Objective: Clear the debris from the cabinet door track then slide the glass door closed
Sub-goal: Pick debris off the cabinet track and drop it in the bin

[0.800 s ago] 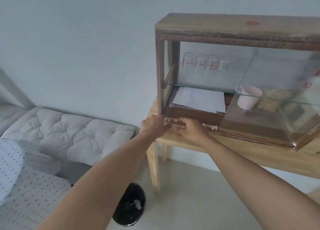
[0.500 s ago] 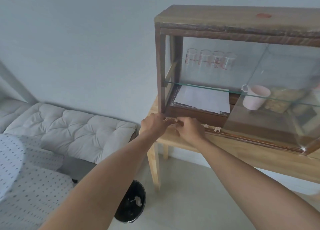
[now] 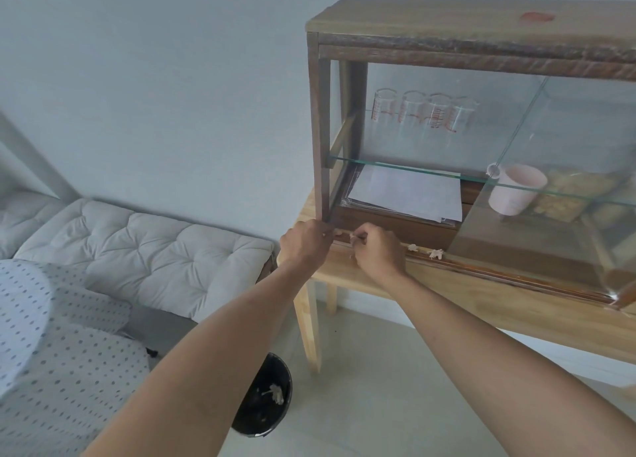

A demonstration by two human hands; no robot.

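Since the earlier frame the right hand [image 3: 377, 250] lifts off the track [image 3: 488, 273] at frame centre, pinching a debris scrap [image 3: 353, 238]; the left hand [image 3: 304, 246] stays curled, contents hidden; two crumbs [image 3: 435, 253] remain beside the half-open glass door [image 3: 550, 195], so pinch each cleanly, then drop them in the bin [image 3: 265, 396] at the lower middle.

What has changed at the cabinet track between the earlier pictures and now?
The right hand has lifted slightly off the track with a small pale scrap of debris pinched in its grip. The left hand stays at the cabinet's left corner post. Two scraps still lie on the track, and the glass door stays open at the right.
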